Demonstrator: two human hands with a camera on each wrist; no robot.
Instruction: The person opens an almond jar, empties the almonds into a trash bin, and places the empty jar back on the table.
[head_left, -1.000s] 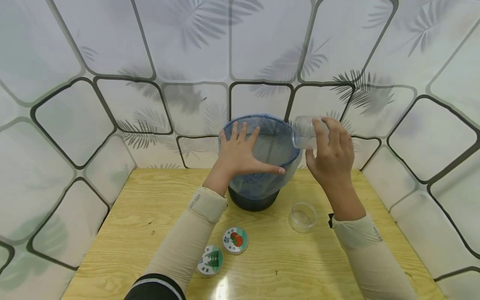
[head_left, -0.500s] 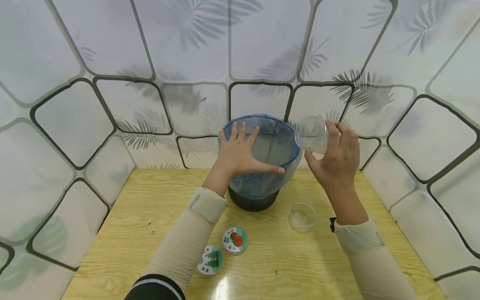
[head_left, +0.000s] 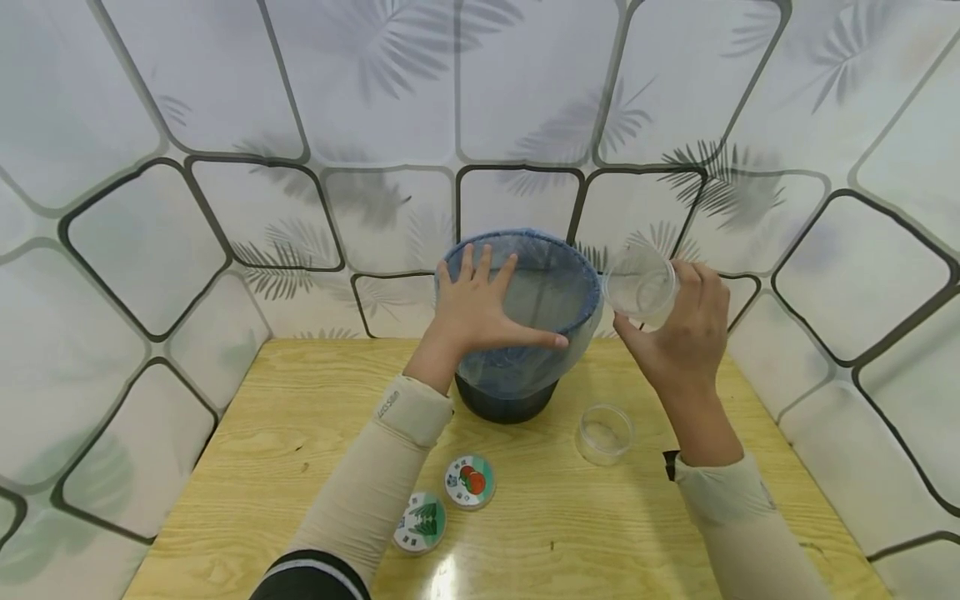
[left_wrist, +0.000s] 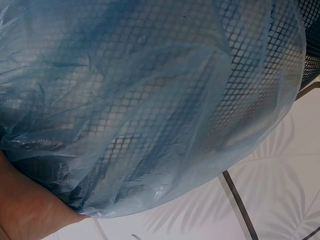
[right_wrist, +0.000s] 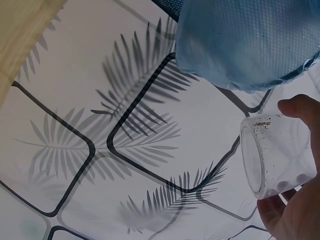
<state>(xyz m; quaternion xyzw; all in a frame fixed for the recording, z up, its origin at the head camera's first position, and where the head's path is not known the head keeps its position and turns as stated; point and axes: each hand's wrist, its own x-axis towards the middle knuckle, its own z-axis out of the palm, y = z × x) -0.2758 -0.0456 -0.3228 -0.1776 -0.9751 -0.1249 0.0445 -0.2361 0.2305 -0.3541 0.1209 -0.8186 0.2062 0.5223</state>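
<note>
A black mesh trash bin (head_left: 507, 405) stands on the table, lined with a translucent blue bag (head_left: 517, 371) folded over its rim. In the head view my left hand (head_left: 476, 312) lies over the bin's near left side, fingers and thumb spread wide; the left wrist view shows part of that hand (left_wrist: 30, 210) against the bag. My right hand (head_left: 688, 333) grips a clear plastic jar (head_left: 639, 283) just right of the rim. The jar is tilted and raised above the table. In the right wrist view, small brownish specks cling to the jar (right_wrist: 280, 155) wall.
A second clear jar (head_left: 604, 433) stands on the wooden table (head_left: 645, 533), right of the bin. Nearer me lie two round lids, one with a tomato picture (head_left: 469, 482), one with green leaves (head_left: 420, 522). Patterned walls (head_left: 390, 217) enclose the table.
My right hand has drawn the jar right and slightly down, away from the bin rim, and turned it from sideways so its round end faces me more. The left hand stays put.
</note>
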